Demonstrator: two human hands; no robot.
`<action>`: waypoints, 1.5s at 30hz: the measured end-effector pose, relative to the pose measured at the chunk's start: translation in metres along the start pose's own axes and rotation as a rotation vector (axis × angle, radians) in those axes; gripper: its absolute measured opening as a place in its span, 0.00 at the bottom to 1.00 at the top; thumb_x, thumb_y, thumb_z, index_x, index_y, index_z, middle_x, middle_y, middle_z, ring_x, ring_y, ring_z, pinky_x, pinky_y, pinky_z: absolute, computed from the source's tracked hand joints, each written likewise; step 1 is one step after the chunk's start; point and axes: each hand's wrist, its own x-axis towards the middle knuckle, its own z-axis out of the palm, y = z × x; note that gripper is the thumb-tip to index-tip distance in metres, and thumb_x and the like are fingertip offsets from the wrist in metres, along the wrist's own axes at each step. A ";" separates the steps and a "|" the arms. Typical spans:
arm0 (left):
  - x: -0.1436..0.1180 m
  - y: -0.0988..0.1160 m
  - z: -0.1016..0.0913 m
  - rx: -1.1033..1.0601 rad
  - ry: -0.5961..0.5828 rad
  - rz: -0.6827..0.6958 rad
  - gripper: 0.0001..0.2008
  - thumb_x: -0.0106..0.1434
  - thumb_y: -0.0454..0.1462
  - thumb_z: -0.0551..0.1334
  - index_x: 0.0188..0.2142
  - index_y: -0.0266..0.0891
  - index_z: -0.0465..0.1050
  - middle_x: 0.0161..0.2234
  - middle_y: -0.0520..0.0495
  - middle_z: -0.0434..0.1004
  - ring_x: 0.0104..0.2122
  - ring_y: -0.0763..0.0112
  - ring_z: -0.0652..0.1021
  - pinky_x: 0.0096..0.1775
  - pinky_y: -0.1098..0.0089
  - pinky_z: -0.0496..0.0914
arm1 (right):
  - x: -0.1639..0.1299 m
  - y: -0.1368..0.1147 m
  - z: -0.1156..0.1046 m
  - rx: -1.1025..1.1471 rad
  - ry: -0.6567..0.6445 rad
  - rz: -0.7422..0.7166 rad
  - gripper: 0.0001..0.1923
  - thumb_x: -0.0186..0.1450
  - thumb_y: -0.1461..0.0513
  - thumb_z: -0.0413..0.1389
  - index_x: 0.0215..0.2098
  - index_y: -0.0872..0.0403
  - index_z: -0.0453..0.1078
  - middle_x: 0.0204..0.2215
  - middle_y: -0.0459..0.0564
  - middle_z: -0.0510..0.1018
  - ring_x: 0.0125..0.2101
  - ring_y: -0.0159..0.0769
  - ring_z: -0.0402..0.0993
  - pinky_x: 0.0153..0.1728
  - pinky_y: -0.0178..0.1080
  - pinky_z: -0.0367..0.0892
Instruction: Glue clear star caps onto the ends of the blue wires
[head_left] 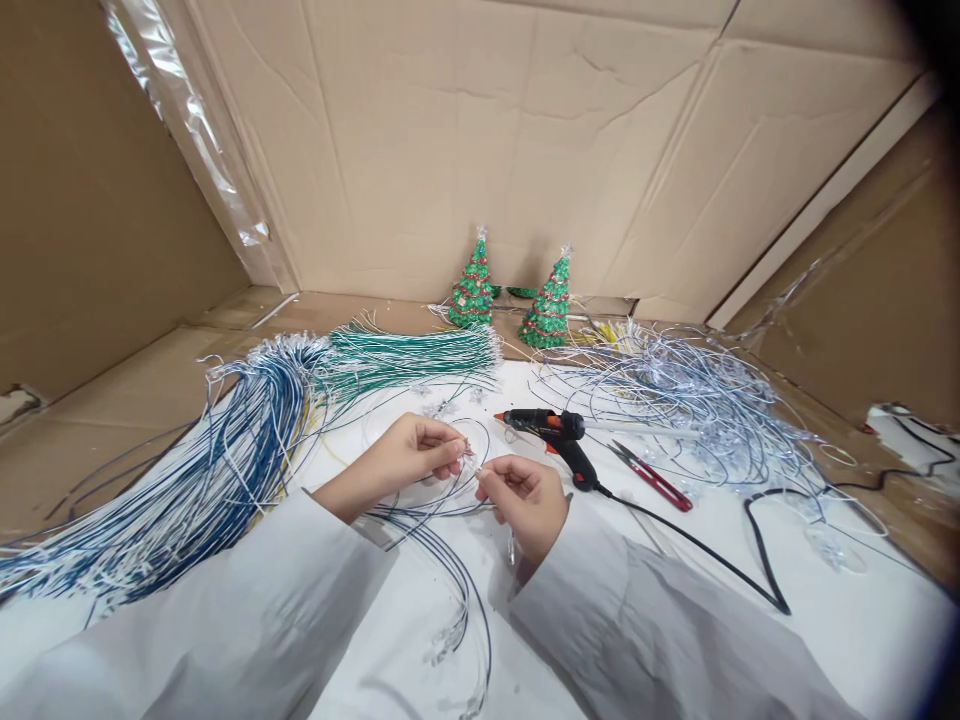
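Observation:
My left hand (409, 455) is closed in a pinch around a small clear piece (469, 457), with thin reddish strands showing at its tip. Just to the right and slightly nearer, my right hand (531, 500) pinches the end of a thin wire (480, 472); the two fingertips almost meet. Exactly how the piece and the wire join is too small to tell. Several loose blue wires (442, 555) with clear ends curve over the white tabletop (390, 645) beneath my hands. Small clear snowflake-like pieces (439, 408) lie just beyond my left hand.
A black glue gun (559, 435) and red-handled tweezers (656, 482) lie right of my hands, with a black cord (705, 550) trailing off. Bundled blue wires (247, 440), green wires (412, 355) and tangled clear-ended wires (675, 390) surround the workspace. Two small Christmas trees (472, 285) stand against cardboard (420, 140).

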 end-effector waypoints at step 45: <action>0.007 -0.015 -0.009 0.544 0.512 0.204 0.17 0.65 0.42 0.43 0.26 0.39 0.61 0.26 0.50 0.66 0.31 0.66 0.69 0.35 0.67 0.64 | -0.003 -0.019 -0.024 -0.461 0.348 -0.606 0.24 0.59 0.62 0.53 0.13 0.54 0.45 0.13 0.39 0.45 0.16 0.24 0.42 0.17 0.33 0.42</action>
